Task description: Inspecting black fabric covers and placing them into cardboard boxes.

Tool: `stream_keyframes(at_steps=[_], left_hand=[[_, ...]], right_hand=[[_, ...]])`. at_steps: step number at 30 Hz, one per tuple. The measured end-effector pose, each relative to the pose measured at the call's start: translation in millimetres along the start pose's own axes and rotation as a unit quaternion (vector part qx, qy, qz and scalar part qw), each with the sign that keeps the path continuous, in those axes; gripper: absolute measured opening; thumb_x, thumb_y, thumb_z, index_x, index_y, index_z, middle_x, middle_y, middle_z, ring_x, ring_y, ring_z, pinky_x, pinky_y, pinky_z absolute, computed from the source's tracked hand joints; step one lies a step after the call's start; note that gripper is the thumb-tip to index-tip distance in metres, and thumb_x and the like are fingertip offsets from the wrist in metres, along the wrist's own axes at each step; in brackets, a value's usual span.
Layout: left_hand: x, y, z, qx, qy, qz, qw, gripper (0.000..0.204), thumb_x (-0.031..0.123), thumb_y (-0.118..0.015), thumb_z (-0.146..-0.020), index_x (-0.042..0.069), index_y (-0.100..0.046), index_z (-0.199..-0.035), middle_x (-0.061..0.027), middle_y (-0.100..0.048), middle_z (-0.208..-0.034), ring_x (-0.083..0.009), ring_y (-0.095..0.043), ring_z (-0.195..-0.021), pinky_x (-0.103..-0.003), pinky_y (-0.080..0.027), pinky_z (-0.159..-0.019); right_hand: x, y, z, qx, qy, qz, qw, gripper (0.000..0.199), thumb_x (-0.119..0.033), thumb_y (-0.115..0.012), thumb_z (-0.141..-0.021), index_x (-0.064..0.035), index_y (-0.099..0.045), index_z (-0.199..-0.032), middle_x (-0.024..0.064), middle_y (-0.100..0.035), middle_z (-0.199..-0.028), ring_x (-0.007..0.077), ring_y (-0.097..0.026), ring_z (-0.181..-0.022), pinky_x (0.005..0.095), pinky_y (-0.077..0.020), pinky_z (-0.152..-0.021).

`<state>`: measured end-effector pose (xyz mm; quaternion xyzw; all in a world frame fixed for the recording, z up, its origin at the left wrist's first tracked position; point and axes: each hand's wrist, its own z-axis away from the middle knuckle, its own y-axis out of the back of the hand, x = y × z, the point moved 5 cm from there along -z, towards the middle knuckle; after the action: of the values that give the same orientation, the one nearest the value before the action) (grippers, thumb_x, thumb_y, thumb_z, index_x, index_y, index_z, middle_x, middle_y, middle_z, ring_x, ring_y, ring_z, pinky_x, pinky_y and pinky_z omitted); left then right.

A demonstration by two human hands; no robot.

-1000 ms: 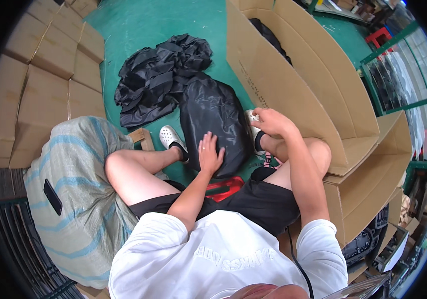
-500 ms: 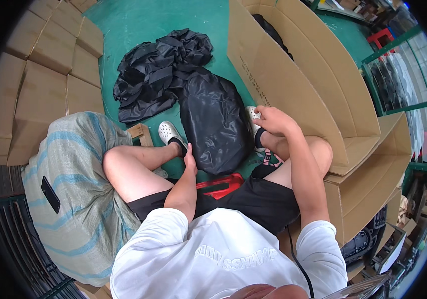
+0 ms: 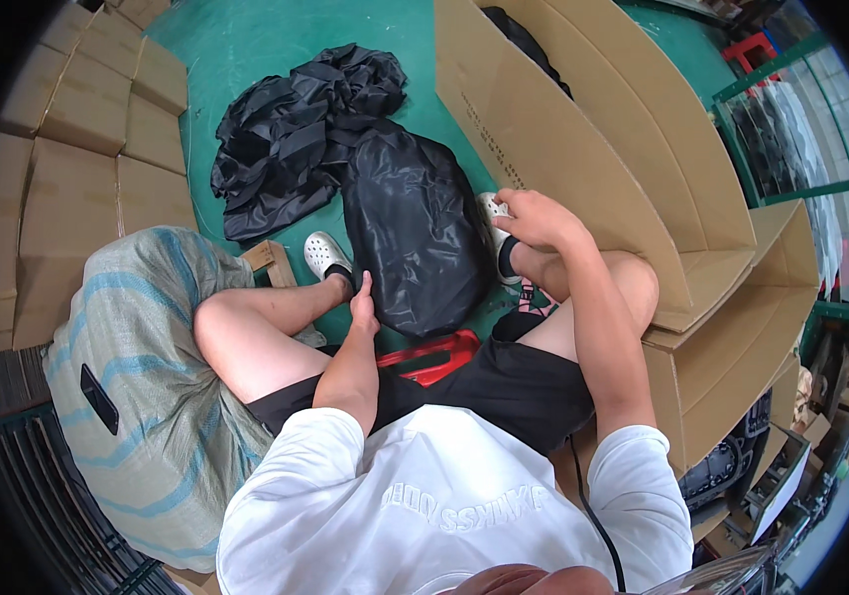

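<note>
A stuffed black bag [image 3: 420, 233], smooth and rounded, lies on the floor between my legs. Against its lower left edge rests my left hand [image 3: 365, 305], fingers stretched forward and not wrapped round anything. My right hand [image 3: 542, 220] hovers above my right shin, near the bag's right side and apart from it. Its fingers are loosely bent and parted, and nothing shows in them. Beyond the bag's far left side spreads a crumpled heap of black fabric [image 3: 286, 144].
Large open cardboard boxes [image 3: 583, 149] stand at my right, one with something black inside. Stacked cartons [image 3: 72, 208] line the left. A striped woven sack [image 3: 147, 297] bears a phone [image 3: 99, 399]. Red plastic [image 3: 434, 357] shows below the bag; white clogs [image 3: 325, 255] flank it.
The whole view has shifted slightly, with the bag and fabric sitting a little further left and up. My left hand has slid slightly forward along the bag's edge; my right hand still hovers.
</note>
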<state>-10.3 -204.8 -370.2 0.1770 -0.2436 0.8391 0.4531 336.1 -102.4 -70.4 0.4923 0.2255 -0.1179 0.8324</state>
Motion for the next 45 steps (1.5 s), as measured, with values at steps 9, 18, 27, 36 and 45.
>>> stream_keyframes(at_steps=[9,18,27,36,45], left_hand=[[-19.9,28.3,-22.4,0.157,-0.021,-0.091,0.983,0.079,0.046,-0.065,-0.087,-0.009,-0.041,-0.138,-0.0175,-0.052,-0.137,-0.0270,-0.054,-0.120,-0.039,-0.039,-0.105],[-47.0,38.4,-61.6,0.190,-0.036,-0.223,0.955,0.053,0.036,-0.052,-0.094,-0.009,-0.059,-0.120,-0.0185,-0.062,-0.122,-0.0250,-0.059,-0.110,-0.037,-0.044,-0.094],[-33.3,44.4,-62.5,0.223,-0.030,-0.222,0.949,0.049,0.031,-0.063,-0.086,-0.007,-0.062,-0.117,-0.0256,-0.060,-0.123,-0.0351,-0.057,-0.118,-0.040,-0.044,-0.097],[103.3,31.5,-49.1,0.305,-0.176,-0.374,0.858,0.069,0.027,-0.073,-0.074,-0.016,-0.048,-0.122,-0.0344,-0.057,-0.120,-0.0414,-0.057,-0.115,-0.043,-0.044,-0.100],[230.0,-19.5,-32.6,0.232,-0.219,-0.752,0.577,0.073,0.042,-0.067,-0.080,0.004,-0.044,-0.139,-0.0196,-0.012,-0.158,-0.0334,-0.013,-0.146,-0.046,-0.020,-0.116]], right_hand=[[4.5,-4.3,-1.5,0.007,0.022,-0.003,1.000,0.040,-0.029,-0.061,-0.088,-0.0031,-0.059,-0.118,0.0216,-0.065,-0.111,0.0363,-0.059,-0.109,0.0452,-0.0463,-0.093],[4.7,-1.8,4.2,-0.004,0.015,-0.030,0.999,0.038,-0.025,-0.063,-0.087,-0.0008,-0.059,-0.116,0.0252,-0.065,-0.105,0.0409,-0.061,-0.102,0.0455,-0.0470,-0.089],[-6.5,-3.0,0.1,-0.006,0.026,-0.030,0.999,0.038,-0.024,-0.062,-0.087,0.0016,-0.059,-0.116,0.0253,-0.066,-0.103,0.0395,-0.063,-0.098,0.0443,-0.0481,-0.087],[-12.7,-7.3,4.1,-0.023,0.015,-0.035,0.999,0.039,-0.023,-0.061,-0.087,0.0015,-0.058,-0.117,0.0256,-0.065,-0.104,0.0399,-0.063,-0.099,0.0444,-0.0480,-0.088],[-0.3,-20.8,-13.1,-0.030,0.006,-0.021,0.999,0.038,-0.024,-0.062,-0.086,0.0012,-0.059,-0.115,0.0254,-0.065,-0.104,0.0391,-0.062,-0.101,0.0445,-0.0483,-0.087]])
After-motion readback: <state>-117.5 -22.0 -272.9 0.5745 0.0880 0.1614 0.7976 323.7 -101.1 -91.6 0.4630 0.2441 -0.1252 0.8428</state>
